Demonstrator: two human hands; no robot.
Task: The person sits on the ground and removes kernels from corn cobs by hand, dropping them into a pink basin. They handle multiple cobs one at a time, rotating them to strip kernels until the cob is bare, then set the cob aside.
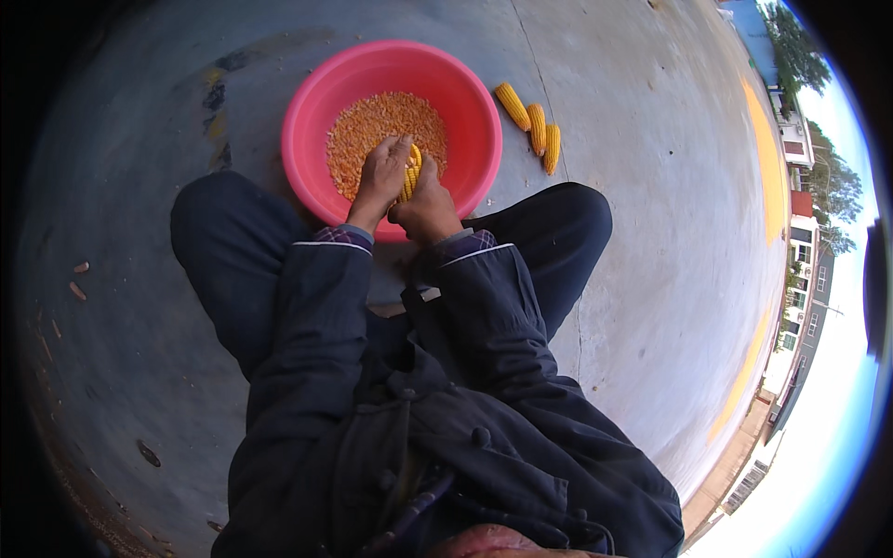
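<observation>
Between my two hands is an ear of yellow corn (411, 180), held over the near side of a pink plastic basin (477, 132). My left hand (381, 176) grips the ear from the left, its thumb near the upper end. From the right, my right hand (428, 204) is wrapped around the lower part. A pale patch shows near the top of the ear; my fingers cover much of the rest. Loose corn kernels (384, 115) cover the basin's bottom.
Three whole corn ears (536, 129) lie on the concrete floor (649, 209) right of the basin. My bent knees flank the basin's near side. Bare cobs (78, 291) lie far left. Buildings (802, 279) stand along the right rim.
</observation>
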